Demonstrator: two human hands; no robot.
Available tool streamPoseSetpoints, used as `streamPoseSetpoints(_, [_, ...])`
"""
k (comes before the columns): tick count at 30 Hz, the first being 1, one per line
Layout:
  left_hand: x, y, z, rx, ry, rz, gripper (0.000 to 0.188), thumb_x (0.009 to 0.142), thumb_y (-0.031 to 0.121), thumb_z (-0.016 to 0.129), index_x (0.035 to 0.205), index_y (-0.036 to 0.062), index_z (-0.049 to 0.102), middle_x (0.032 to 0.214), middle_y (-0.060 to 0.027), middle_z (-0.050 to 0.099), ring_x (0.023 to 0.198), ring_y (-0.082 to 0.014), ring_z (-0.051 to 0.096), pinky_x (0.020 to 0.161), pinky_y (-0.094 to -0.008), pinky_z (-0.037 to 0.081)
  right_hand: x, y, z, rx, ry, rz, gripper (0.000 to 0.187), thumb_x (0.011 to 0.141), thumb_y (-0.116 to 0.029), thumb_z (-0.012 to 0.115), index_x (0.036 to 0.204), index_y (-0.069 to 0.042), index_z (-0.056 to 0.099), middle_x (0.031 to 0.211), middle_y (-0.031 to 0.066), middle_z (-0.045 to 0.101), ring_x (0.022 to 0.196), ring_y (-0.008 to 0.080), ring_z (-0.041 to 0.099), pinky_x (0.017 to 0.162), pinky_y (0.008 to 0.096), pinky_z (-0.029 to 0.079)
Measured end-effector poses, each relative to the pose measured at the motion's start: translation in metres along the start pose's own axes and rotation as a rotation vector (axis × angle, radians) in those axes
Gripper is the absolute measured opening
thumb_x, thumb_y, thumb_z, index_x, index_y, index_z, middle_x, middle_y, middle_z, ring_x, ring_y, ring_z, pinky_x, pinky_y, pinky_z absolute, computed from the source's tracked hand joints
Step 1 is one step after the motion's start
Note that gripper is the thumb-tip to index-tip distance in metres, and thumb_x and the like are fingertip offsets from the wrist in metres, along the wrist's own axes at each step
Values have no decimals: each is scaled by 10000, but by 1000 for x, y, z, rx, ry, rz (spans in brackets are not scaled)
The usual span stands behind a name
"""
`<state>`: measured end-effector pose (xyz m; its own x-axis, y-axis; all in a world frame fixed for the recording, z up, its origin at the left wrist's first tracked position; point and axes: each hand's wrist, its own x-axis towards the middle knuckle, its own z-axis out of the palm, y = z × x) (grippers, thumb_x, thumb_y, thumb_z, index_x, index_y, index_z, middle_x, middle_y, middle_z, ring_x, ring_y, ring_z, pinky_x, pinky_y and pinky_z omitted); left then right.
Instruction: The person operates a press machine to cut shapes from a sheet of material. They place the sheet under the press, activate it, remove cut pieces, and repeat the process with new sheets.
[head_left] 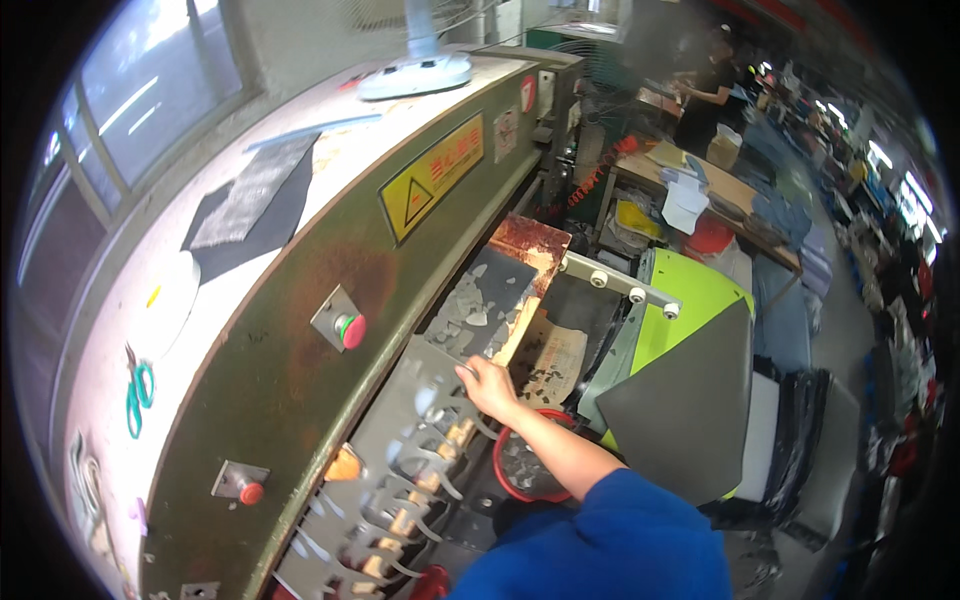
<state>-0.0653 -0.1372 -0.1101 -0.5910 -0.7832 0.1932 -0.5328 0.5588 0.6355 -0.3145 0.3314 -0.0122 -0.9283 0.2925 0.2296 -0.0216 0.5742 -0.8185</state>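
My right hand [487, 388], reaching in from the lower right with a blue sleeve behind it, is closed on the edge of a grey sheet [420, 375]. The sheet stretches along the machine bed toward the lower left, with curved cut-outs and strips hanging at its near side. Beyond my fingers, loose grey scraps [468, 305] lie on a dark worn board with a rusty end block [530, 240]. A red bucket [499, 465] holding grey scraps stands under my forearm. My left hand is out of view.
The machine's green beam [290, 290] runs along the left, carrying red push buttons [352, 332] and a yellow warning plate [435, 178]. Green-handled scissors [138, 395] lie on top. To the right are stacked dark sheets [690, 400] and a roller bar [620, 285]. Another person [705, 95] stands far back.
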Motion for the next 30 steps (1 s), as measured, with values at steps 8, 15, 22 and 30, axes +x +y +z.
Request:
streamPoseSetpoints(8, [-32,-31,-29,-18,92,48,265,960,138,521,1156,-32,576,1087,-164,634,934,-247,597,844,-345,480,-61,-58,36,91,-2,-429,579,719,-195,727,1241,-49,522,1128,195,534,1150,387,420,966,493,373])
streamPoseSetpoints(15, [-86,-2,-98,-69,334,24,309,955,74,517,1250,-12,496,1225,-146,554,1049,-238,548,916,-328,441,-169,-84,92,132,-351,-565,764,599,-210,786,1308,-136,509,1205,282,402,1108,466,409,929,521,387])
streamPoseSetpoints(22, [-58,150,-30,-511,-267,146,195,905,79,563,1093,30,582,793,-52,623,730,-128,607,665,-264,485,-128,-108,43,674,-767,127,848,656,-14,816,1373,18,364,1233,195,548,1144,243,542,964,353,468])
streamPoseSetpoints(30, [-57,251,41,-675,-496,151,275,982,239,442,854,8,519,646,-222,529,601,-405,556,543,-441,430,-127,-83,29,898,-787,317,897,698,75,732,1445,11,241,1272,241,516,1121,250,562,888,327,510])
